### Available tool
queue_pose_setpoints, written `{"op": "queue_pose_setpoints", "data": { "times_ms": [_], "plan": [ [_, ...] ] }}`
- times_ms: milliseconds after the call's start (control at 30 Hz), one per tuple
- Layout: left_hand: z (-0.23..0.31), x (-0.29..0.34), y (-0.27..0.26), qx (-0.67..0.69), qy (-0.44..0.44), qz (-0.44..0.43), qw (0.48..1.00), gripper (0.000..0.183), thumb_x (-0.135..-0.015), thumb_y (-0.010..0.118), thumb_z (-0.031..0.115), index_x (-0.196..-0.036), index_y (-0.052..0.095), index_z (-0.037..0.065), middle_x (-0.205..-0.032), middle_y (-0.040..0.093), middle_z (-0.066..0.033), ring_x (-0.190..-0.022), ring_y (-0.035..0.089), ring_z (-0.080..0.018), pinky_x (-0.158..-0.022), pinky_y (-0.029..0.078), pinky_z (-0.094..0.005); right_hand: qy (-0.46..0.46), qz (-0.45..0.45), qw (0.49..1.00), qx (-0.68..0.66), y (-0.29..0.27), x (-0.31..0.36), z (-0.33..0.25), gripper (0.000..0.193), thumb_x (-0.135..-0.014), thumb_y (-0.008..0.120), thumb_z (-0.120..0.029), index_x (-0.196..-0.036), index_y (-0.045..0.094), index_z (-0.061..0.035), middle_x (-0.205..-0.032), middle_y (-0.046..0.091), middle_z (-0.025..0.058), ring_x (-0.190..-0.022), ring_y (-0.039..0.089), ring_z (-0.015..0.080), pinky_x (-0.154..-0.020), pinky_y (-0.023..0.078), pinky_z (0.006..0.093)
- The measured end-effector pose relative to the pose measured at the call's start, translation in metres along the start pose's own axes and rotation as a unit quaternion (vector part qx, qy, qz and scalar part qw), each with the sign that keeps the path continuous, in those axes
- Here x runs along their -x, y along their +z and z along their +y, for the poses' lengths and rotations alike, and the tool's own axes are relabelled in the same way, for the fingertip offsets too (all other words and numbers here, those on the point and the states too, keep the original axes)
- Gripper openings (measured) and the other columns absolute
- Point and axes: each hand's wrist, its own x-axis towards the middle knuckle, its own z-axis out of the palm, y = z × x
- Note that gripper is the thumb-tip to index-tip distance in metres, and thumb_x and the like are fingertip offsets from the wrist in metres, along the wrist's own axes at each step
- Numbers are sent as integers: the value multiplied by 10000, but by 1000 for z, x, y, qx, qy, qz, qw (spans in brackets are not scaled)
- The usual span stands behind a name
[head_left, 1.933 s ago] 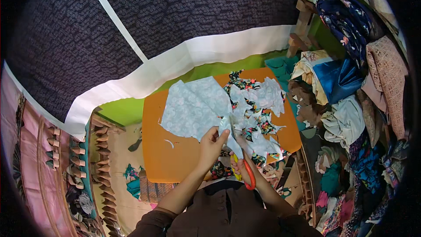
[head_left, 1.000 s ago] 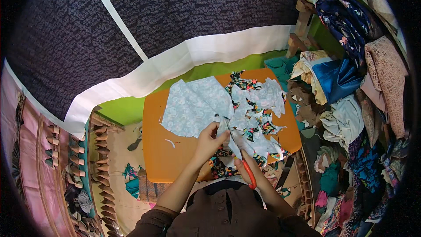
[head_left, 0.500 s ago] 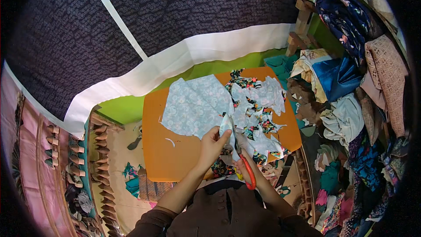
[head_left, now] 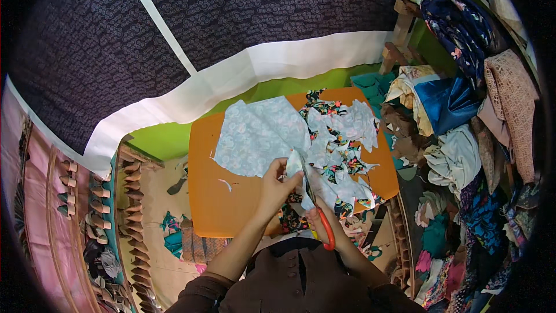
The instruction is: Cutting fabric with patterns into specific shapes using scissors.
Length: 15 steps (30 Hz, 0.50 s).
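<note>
Right hand (head_left: pixel 317 215) was clamped on orange-handled scissors (head_left: pixel 317 208), long axis running near-far, blades pointing away toward pale fabric sheet (head_left: pixel 260 133) on orange table (head_left: pixel 220 208). Left hand (head_left: pixel 277 184) pinched a fabric piece (head_left: pixel 294 165) at the blades.

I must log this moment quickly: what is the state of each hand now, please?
Left hand: closed, pinching the pale floral fabric piece.
Right hand: closed on the orange-handled scissors, blades at the fabric.

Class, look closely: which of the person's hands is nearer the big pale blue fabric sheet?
Left. The left hand touches the pale blue fabric sheet; the right hand, holding scissors, sits farther back.
</note>
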Motion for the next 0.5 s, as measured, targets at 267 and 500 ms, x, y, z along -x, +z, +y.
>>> {"op": "queue_pose_setpoints", "data": {
  "times_ms": [267,500],
  "plan": [
    [17,7,8,2,-79,-19,997,142,-811,560,120,-897,527,13,-816,576,-20,-709,518,-61,-645,411,-202,-31,-18,999,-41,-11,1,5,402,-870,415,-378,-1046,420,-17,-735,488,54,-637,470,132,-577,398,246],
    [3,8,24,171,-125,-4,977,188,-816,556,129,-957,521,10,-809,583,-15,-700,524,-62,-631,408,-199,-12,-46,998,-47,-34,1,12,419,-870,425,-346,-1084,397,14,-771,497,80,-649,472,155,-604,403,278]
  ]
}}
